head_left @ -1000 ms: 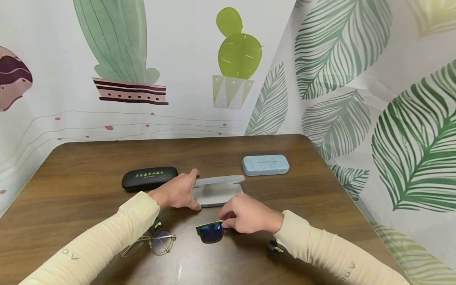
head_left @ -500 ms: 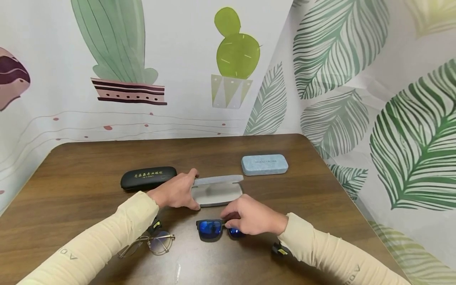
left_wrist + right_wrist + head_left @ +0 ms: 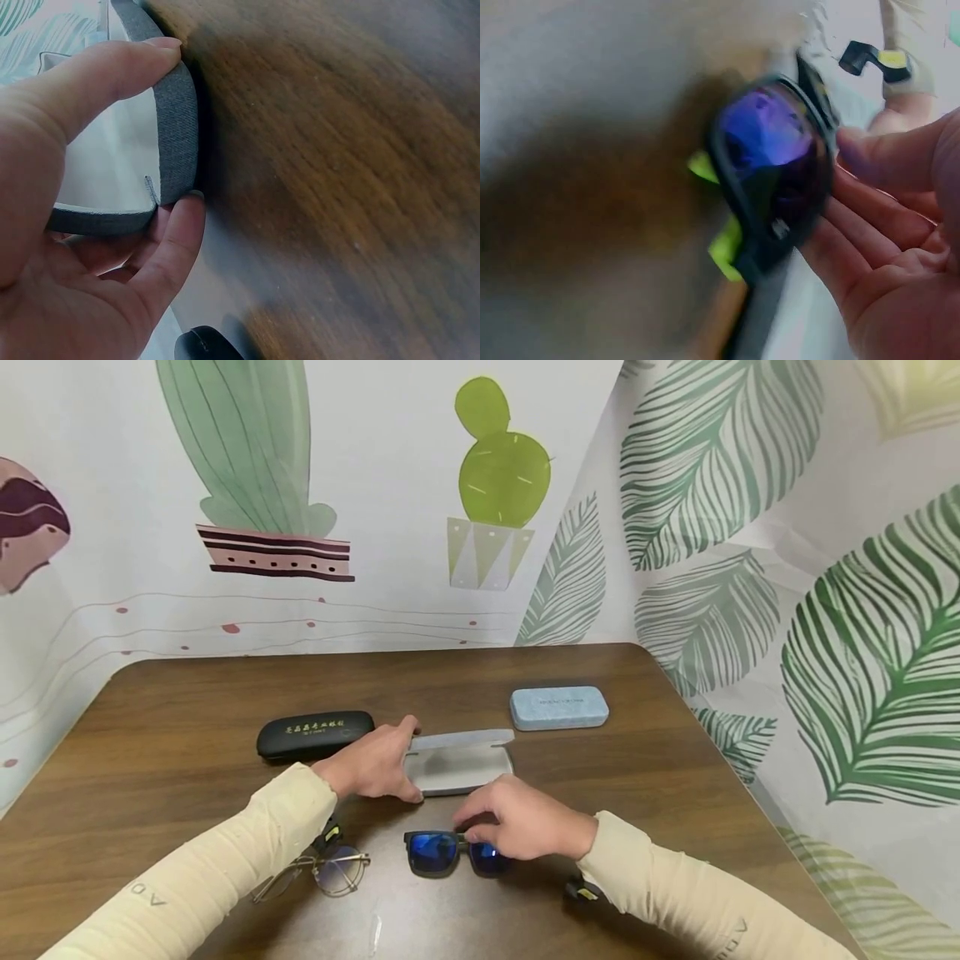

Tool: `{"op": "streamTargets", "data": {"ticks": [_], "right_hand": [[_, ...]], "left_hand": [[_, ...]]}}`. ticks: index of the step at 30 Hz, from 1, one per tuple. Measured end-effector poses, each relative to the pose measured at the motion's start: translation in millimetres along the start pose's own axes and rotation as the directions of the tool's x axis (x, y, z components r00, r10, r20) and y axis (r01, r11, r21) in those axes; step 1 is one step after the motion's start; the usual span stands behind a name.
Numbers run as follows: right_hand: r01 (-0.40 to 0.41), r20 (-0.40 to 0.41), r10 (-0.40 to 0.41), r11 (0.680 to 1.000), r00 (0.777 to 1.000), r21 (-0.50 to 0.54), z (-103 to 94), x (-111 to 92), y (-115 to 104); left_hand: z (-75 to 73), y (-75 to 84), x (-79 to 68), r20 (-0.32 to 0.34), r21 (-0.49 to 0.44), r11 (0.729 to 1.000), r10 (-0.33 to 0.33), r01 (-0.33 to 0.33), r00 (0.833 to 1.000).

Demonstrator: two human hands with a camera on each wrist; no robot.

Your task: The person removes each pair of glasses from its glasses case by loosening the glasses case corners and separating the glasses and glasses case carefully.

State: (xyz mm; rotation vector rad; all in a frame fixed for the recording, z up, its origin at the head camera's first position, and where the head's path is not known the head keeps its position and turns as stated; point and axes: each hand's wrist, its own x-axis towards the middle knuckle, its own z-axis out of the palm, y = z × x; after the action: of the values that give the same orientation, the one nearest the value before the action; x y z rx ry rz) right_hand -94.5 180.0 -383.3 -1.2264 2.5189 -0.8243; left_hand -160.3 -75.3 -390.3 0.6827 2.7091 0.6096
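My left hand (image 3: 375,762) grips the left end of an opened glasses case (image 3: 457,770), which has a grey fabric outside and a pale lining. In the left wrist view, the thumb lies over the rim of the case (image 3: 178,135) and the fingers reach round its hinge side. With thumb and fingers, my right hand (image 3: 525,820) pinches black sunglasses (image 3: 433,853) with blue mirrored lenses, just in front of the case. Yellow-green parts of the frame show in the right wrist view, and the hand (image 3: 900,247) is at the bridge.
A black glasses case (image 3: 315,735) stands behind the left hand, and a light blue one (image 3: 560,707) lies at the back right. Round wire-framed glasses (image 3: 339,871) rest beside the left forearm. A patterned curtain (image 3: 405,485) hangs behind the brown table (image 3: 675,827).
The sunglasses have tilted in my right hand, so both blue lenses now face up toward the head view, and have shifted slightly nearer me. My left hand stays on the case.
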Motion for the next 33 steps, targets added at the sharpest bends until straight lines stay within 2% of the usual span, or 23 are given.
{"op": "streamTargets", "data": {"ticks": [2, 3, 5, 7, 8, 9, 10, 12, 16, 18, 20, 23, 25, 28, 33], "right_hand": [[0.018, -0.131, -0.020, 1.000, 0.991, -0.013, -8.3, -0.7, 1.9], [0.019, -0.216, -0.021, 1.000, 0.976, -0.012, -13.4, -0.9, 3.5], [-0.007, -0.393, 0.007, 1.000, 0.920, 0.002, -24.5, -0.8, 7.1], [-0.066, -0.527, 0.071, 0.997, 0.847, 0.029, -34.3, 0.2, 13.2], [-0.093, -0.563, 0.108, 0.994, 0.820, 0.055, -38.4, 1.2, 17.1], [-0.127, -0.577, 0.149, 0.989, 0.803, 0.078, -41.8, 2.6, 21.3], [-0.167, -0.571, 0.195, 0.981, 0.798, 0.101, -44.0, 4.1, 25.9], [-0.249, -0.503, 0.295, 0.955, 0.812, 0.159, -46.2, 7.7, 35.8], [-0.391, -0.240, 0.465, 0.871, 0.852, 0.299, -44.6, 15.4, 54.1], [-0.430, -0.117, 0.501, 0.823, 0.858, 0.372, -44.3, 18.2, 60.8], [-0.461, -0.023, 0.525, 0.767, 0.851, 0.447, -44.6, 20.1, 66.8], [-0.467, 0.046, 0.518, 0.725, 0.854, 0.507, -47.2, 21.6, 72.6], [-0.466, 0.062, 0.514, 0.712, 0.856, 0.525, -48.6, 22.4, 75.0], [-0.451, 0.048, 0.496, 0.740, 0.867, 0.498, -48.8, 22.6, 75.7], [-0.448, 0.012, 0.494, 0.778, 0.869, 0.441, -47.7, 23.4, 74.1]], "left_hand": [[0.0, -0.3, 0.6, 0.005, -0.002, 1.000, 0.001, -0.001, 1.000], [-0.2, -0.5, 0.7, 0.008, -0.003, 1.000, 0.003, -0.003, 1.000], [-0.7, -1.0, 0.6, 0.009, -0.003, 1.000, -0.001, 0.001, 1.000], [-1.4, -1.5, 0.3, 0.007, -0.001, 1.000, -0.001, 0.001, 1.000], [-1.6, -1.7, 0.1, 0.005, 0.000, 1.000, 0.001, -0.001, 1.000], [-1.8, -1.9, -0.1, 0.001, 0.003, 1.000, 0.003, -0.003, 1.000], [-1.9, -1.8, -0.4, -0.003, 0.005, 1.000, 0.003, -0.003, 1.000], [-1.7, -1.9, -0.8, -0.005, 0.006, 1.000, 0.004, -0.004, 1.000], [-0.8, -1.5, -1.2, 0.000, -0.001, 1.000, 0.004, -0.004, 1.000], [-0.6, -0.9, -0.9, 0.003, -0.005, 1.000, 0.005, -0.005, 1.000], [0.0, -0.6, -0.7, 0.007, -0.009, 1.000, 0.005, -0.005, 1.000], [0.1, -0.4, -0.6, 0.007, -0.013, 1.000, 0.003, -0.003, 1.000], [0.1, -0.4, -0.7, 0.005, -0.013, 1.000, 0.004, -0.004, 1.000], [0.4, -0.5, -1.0, -0.001, -0.007, 1.000, 0.011, -0.011, 1.000], [1.7, -1.2, -1.4, -0.006, 0.012, 0.999, 0.036, -0.036, 0.999]]}}
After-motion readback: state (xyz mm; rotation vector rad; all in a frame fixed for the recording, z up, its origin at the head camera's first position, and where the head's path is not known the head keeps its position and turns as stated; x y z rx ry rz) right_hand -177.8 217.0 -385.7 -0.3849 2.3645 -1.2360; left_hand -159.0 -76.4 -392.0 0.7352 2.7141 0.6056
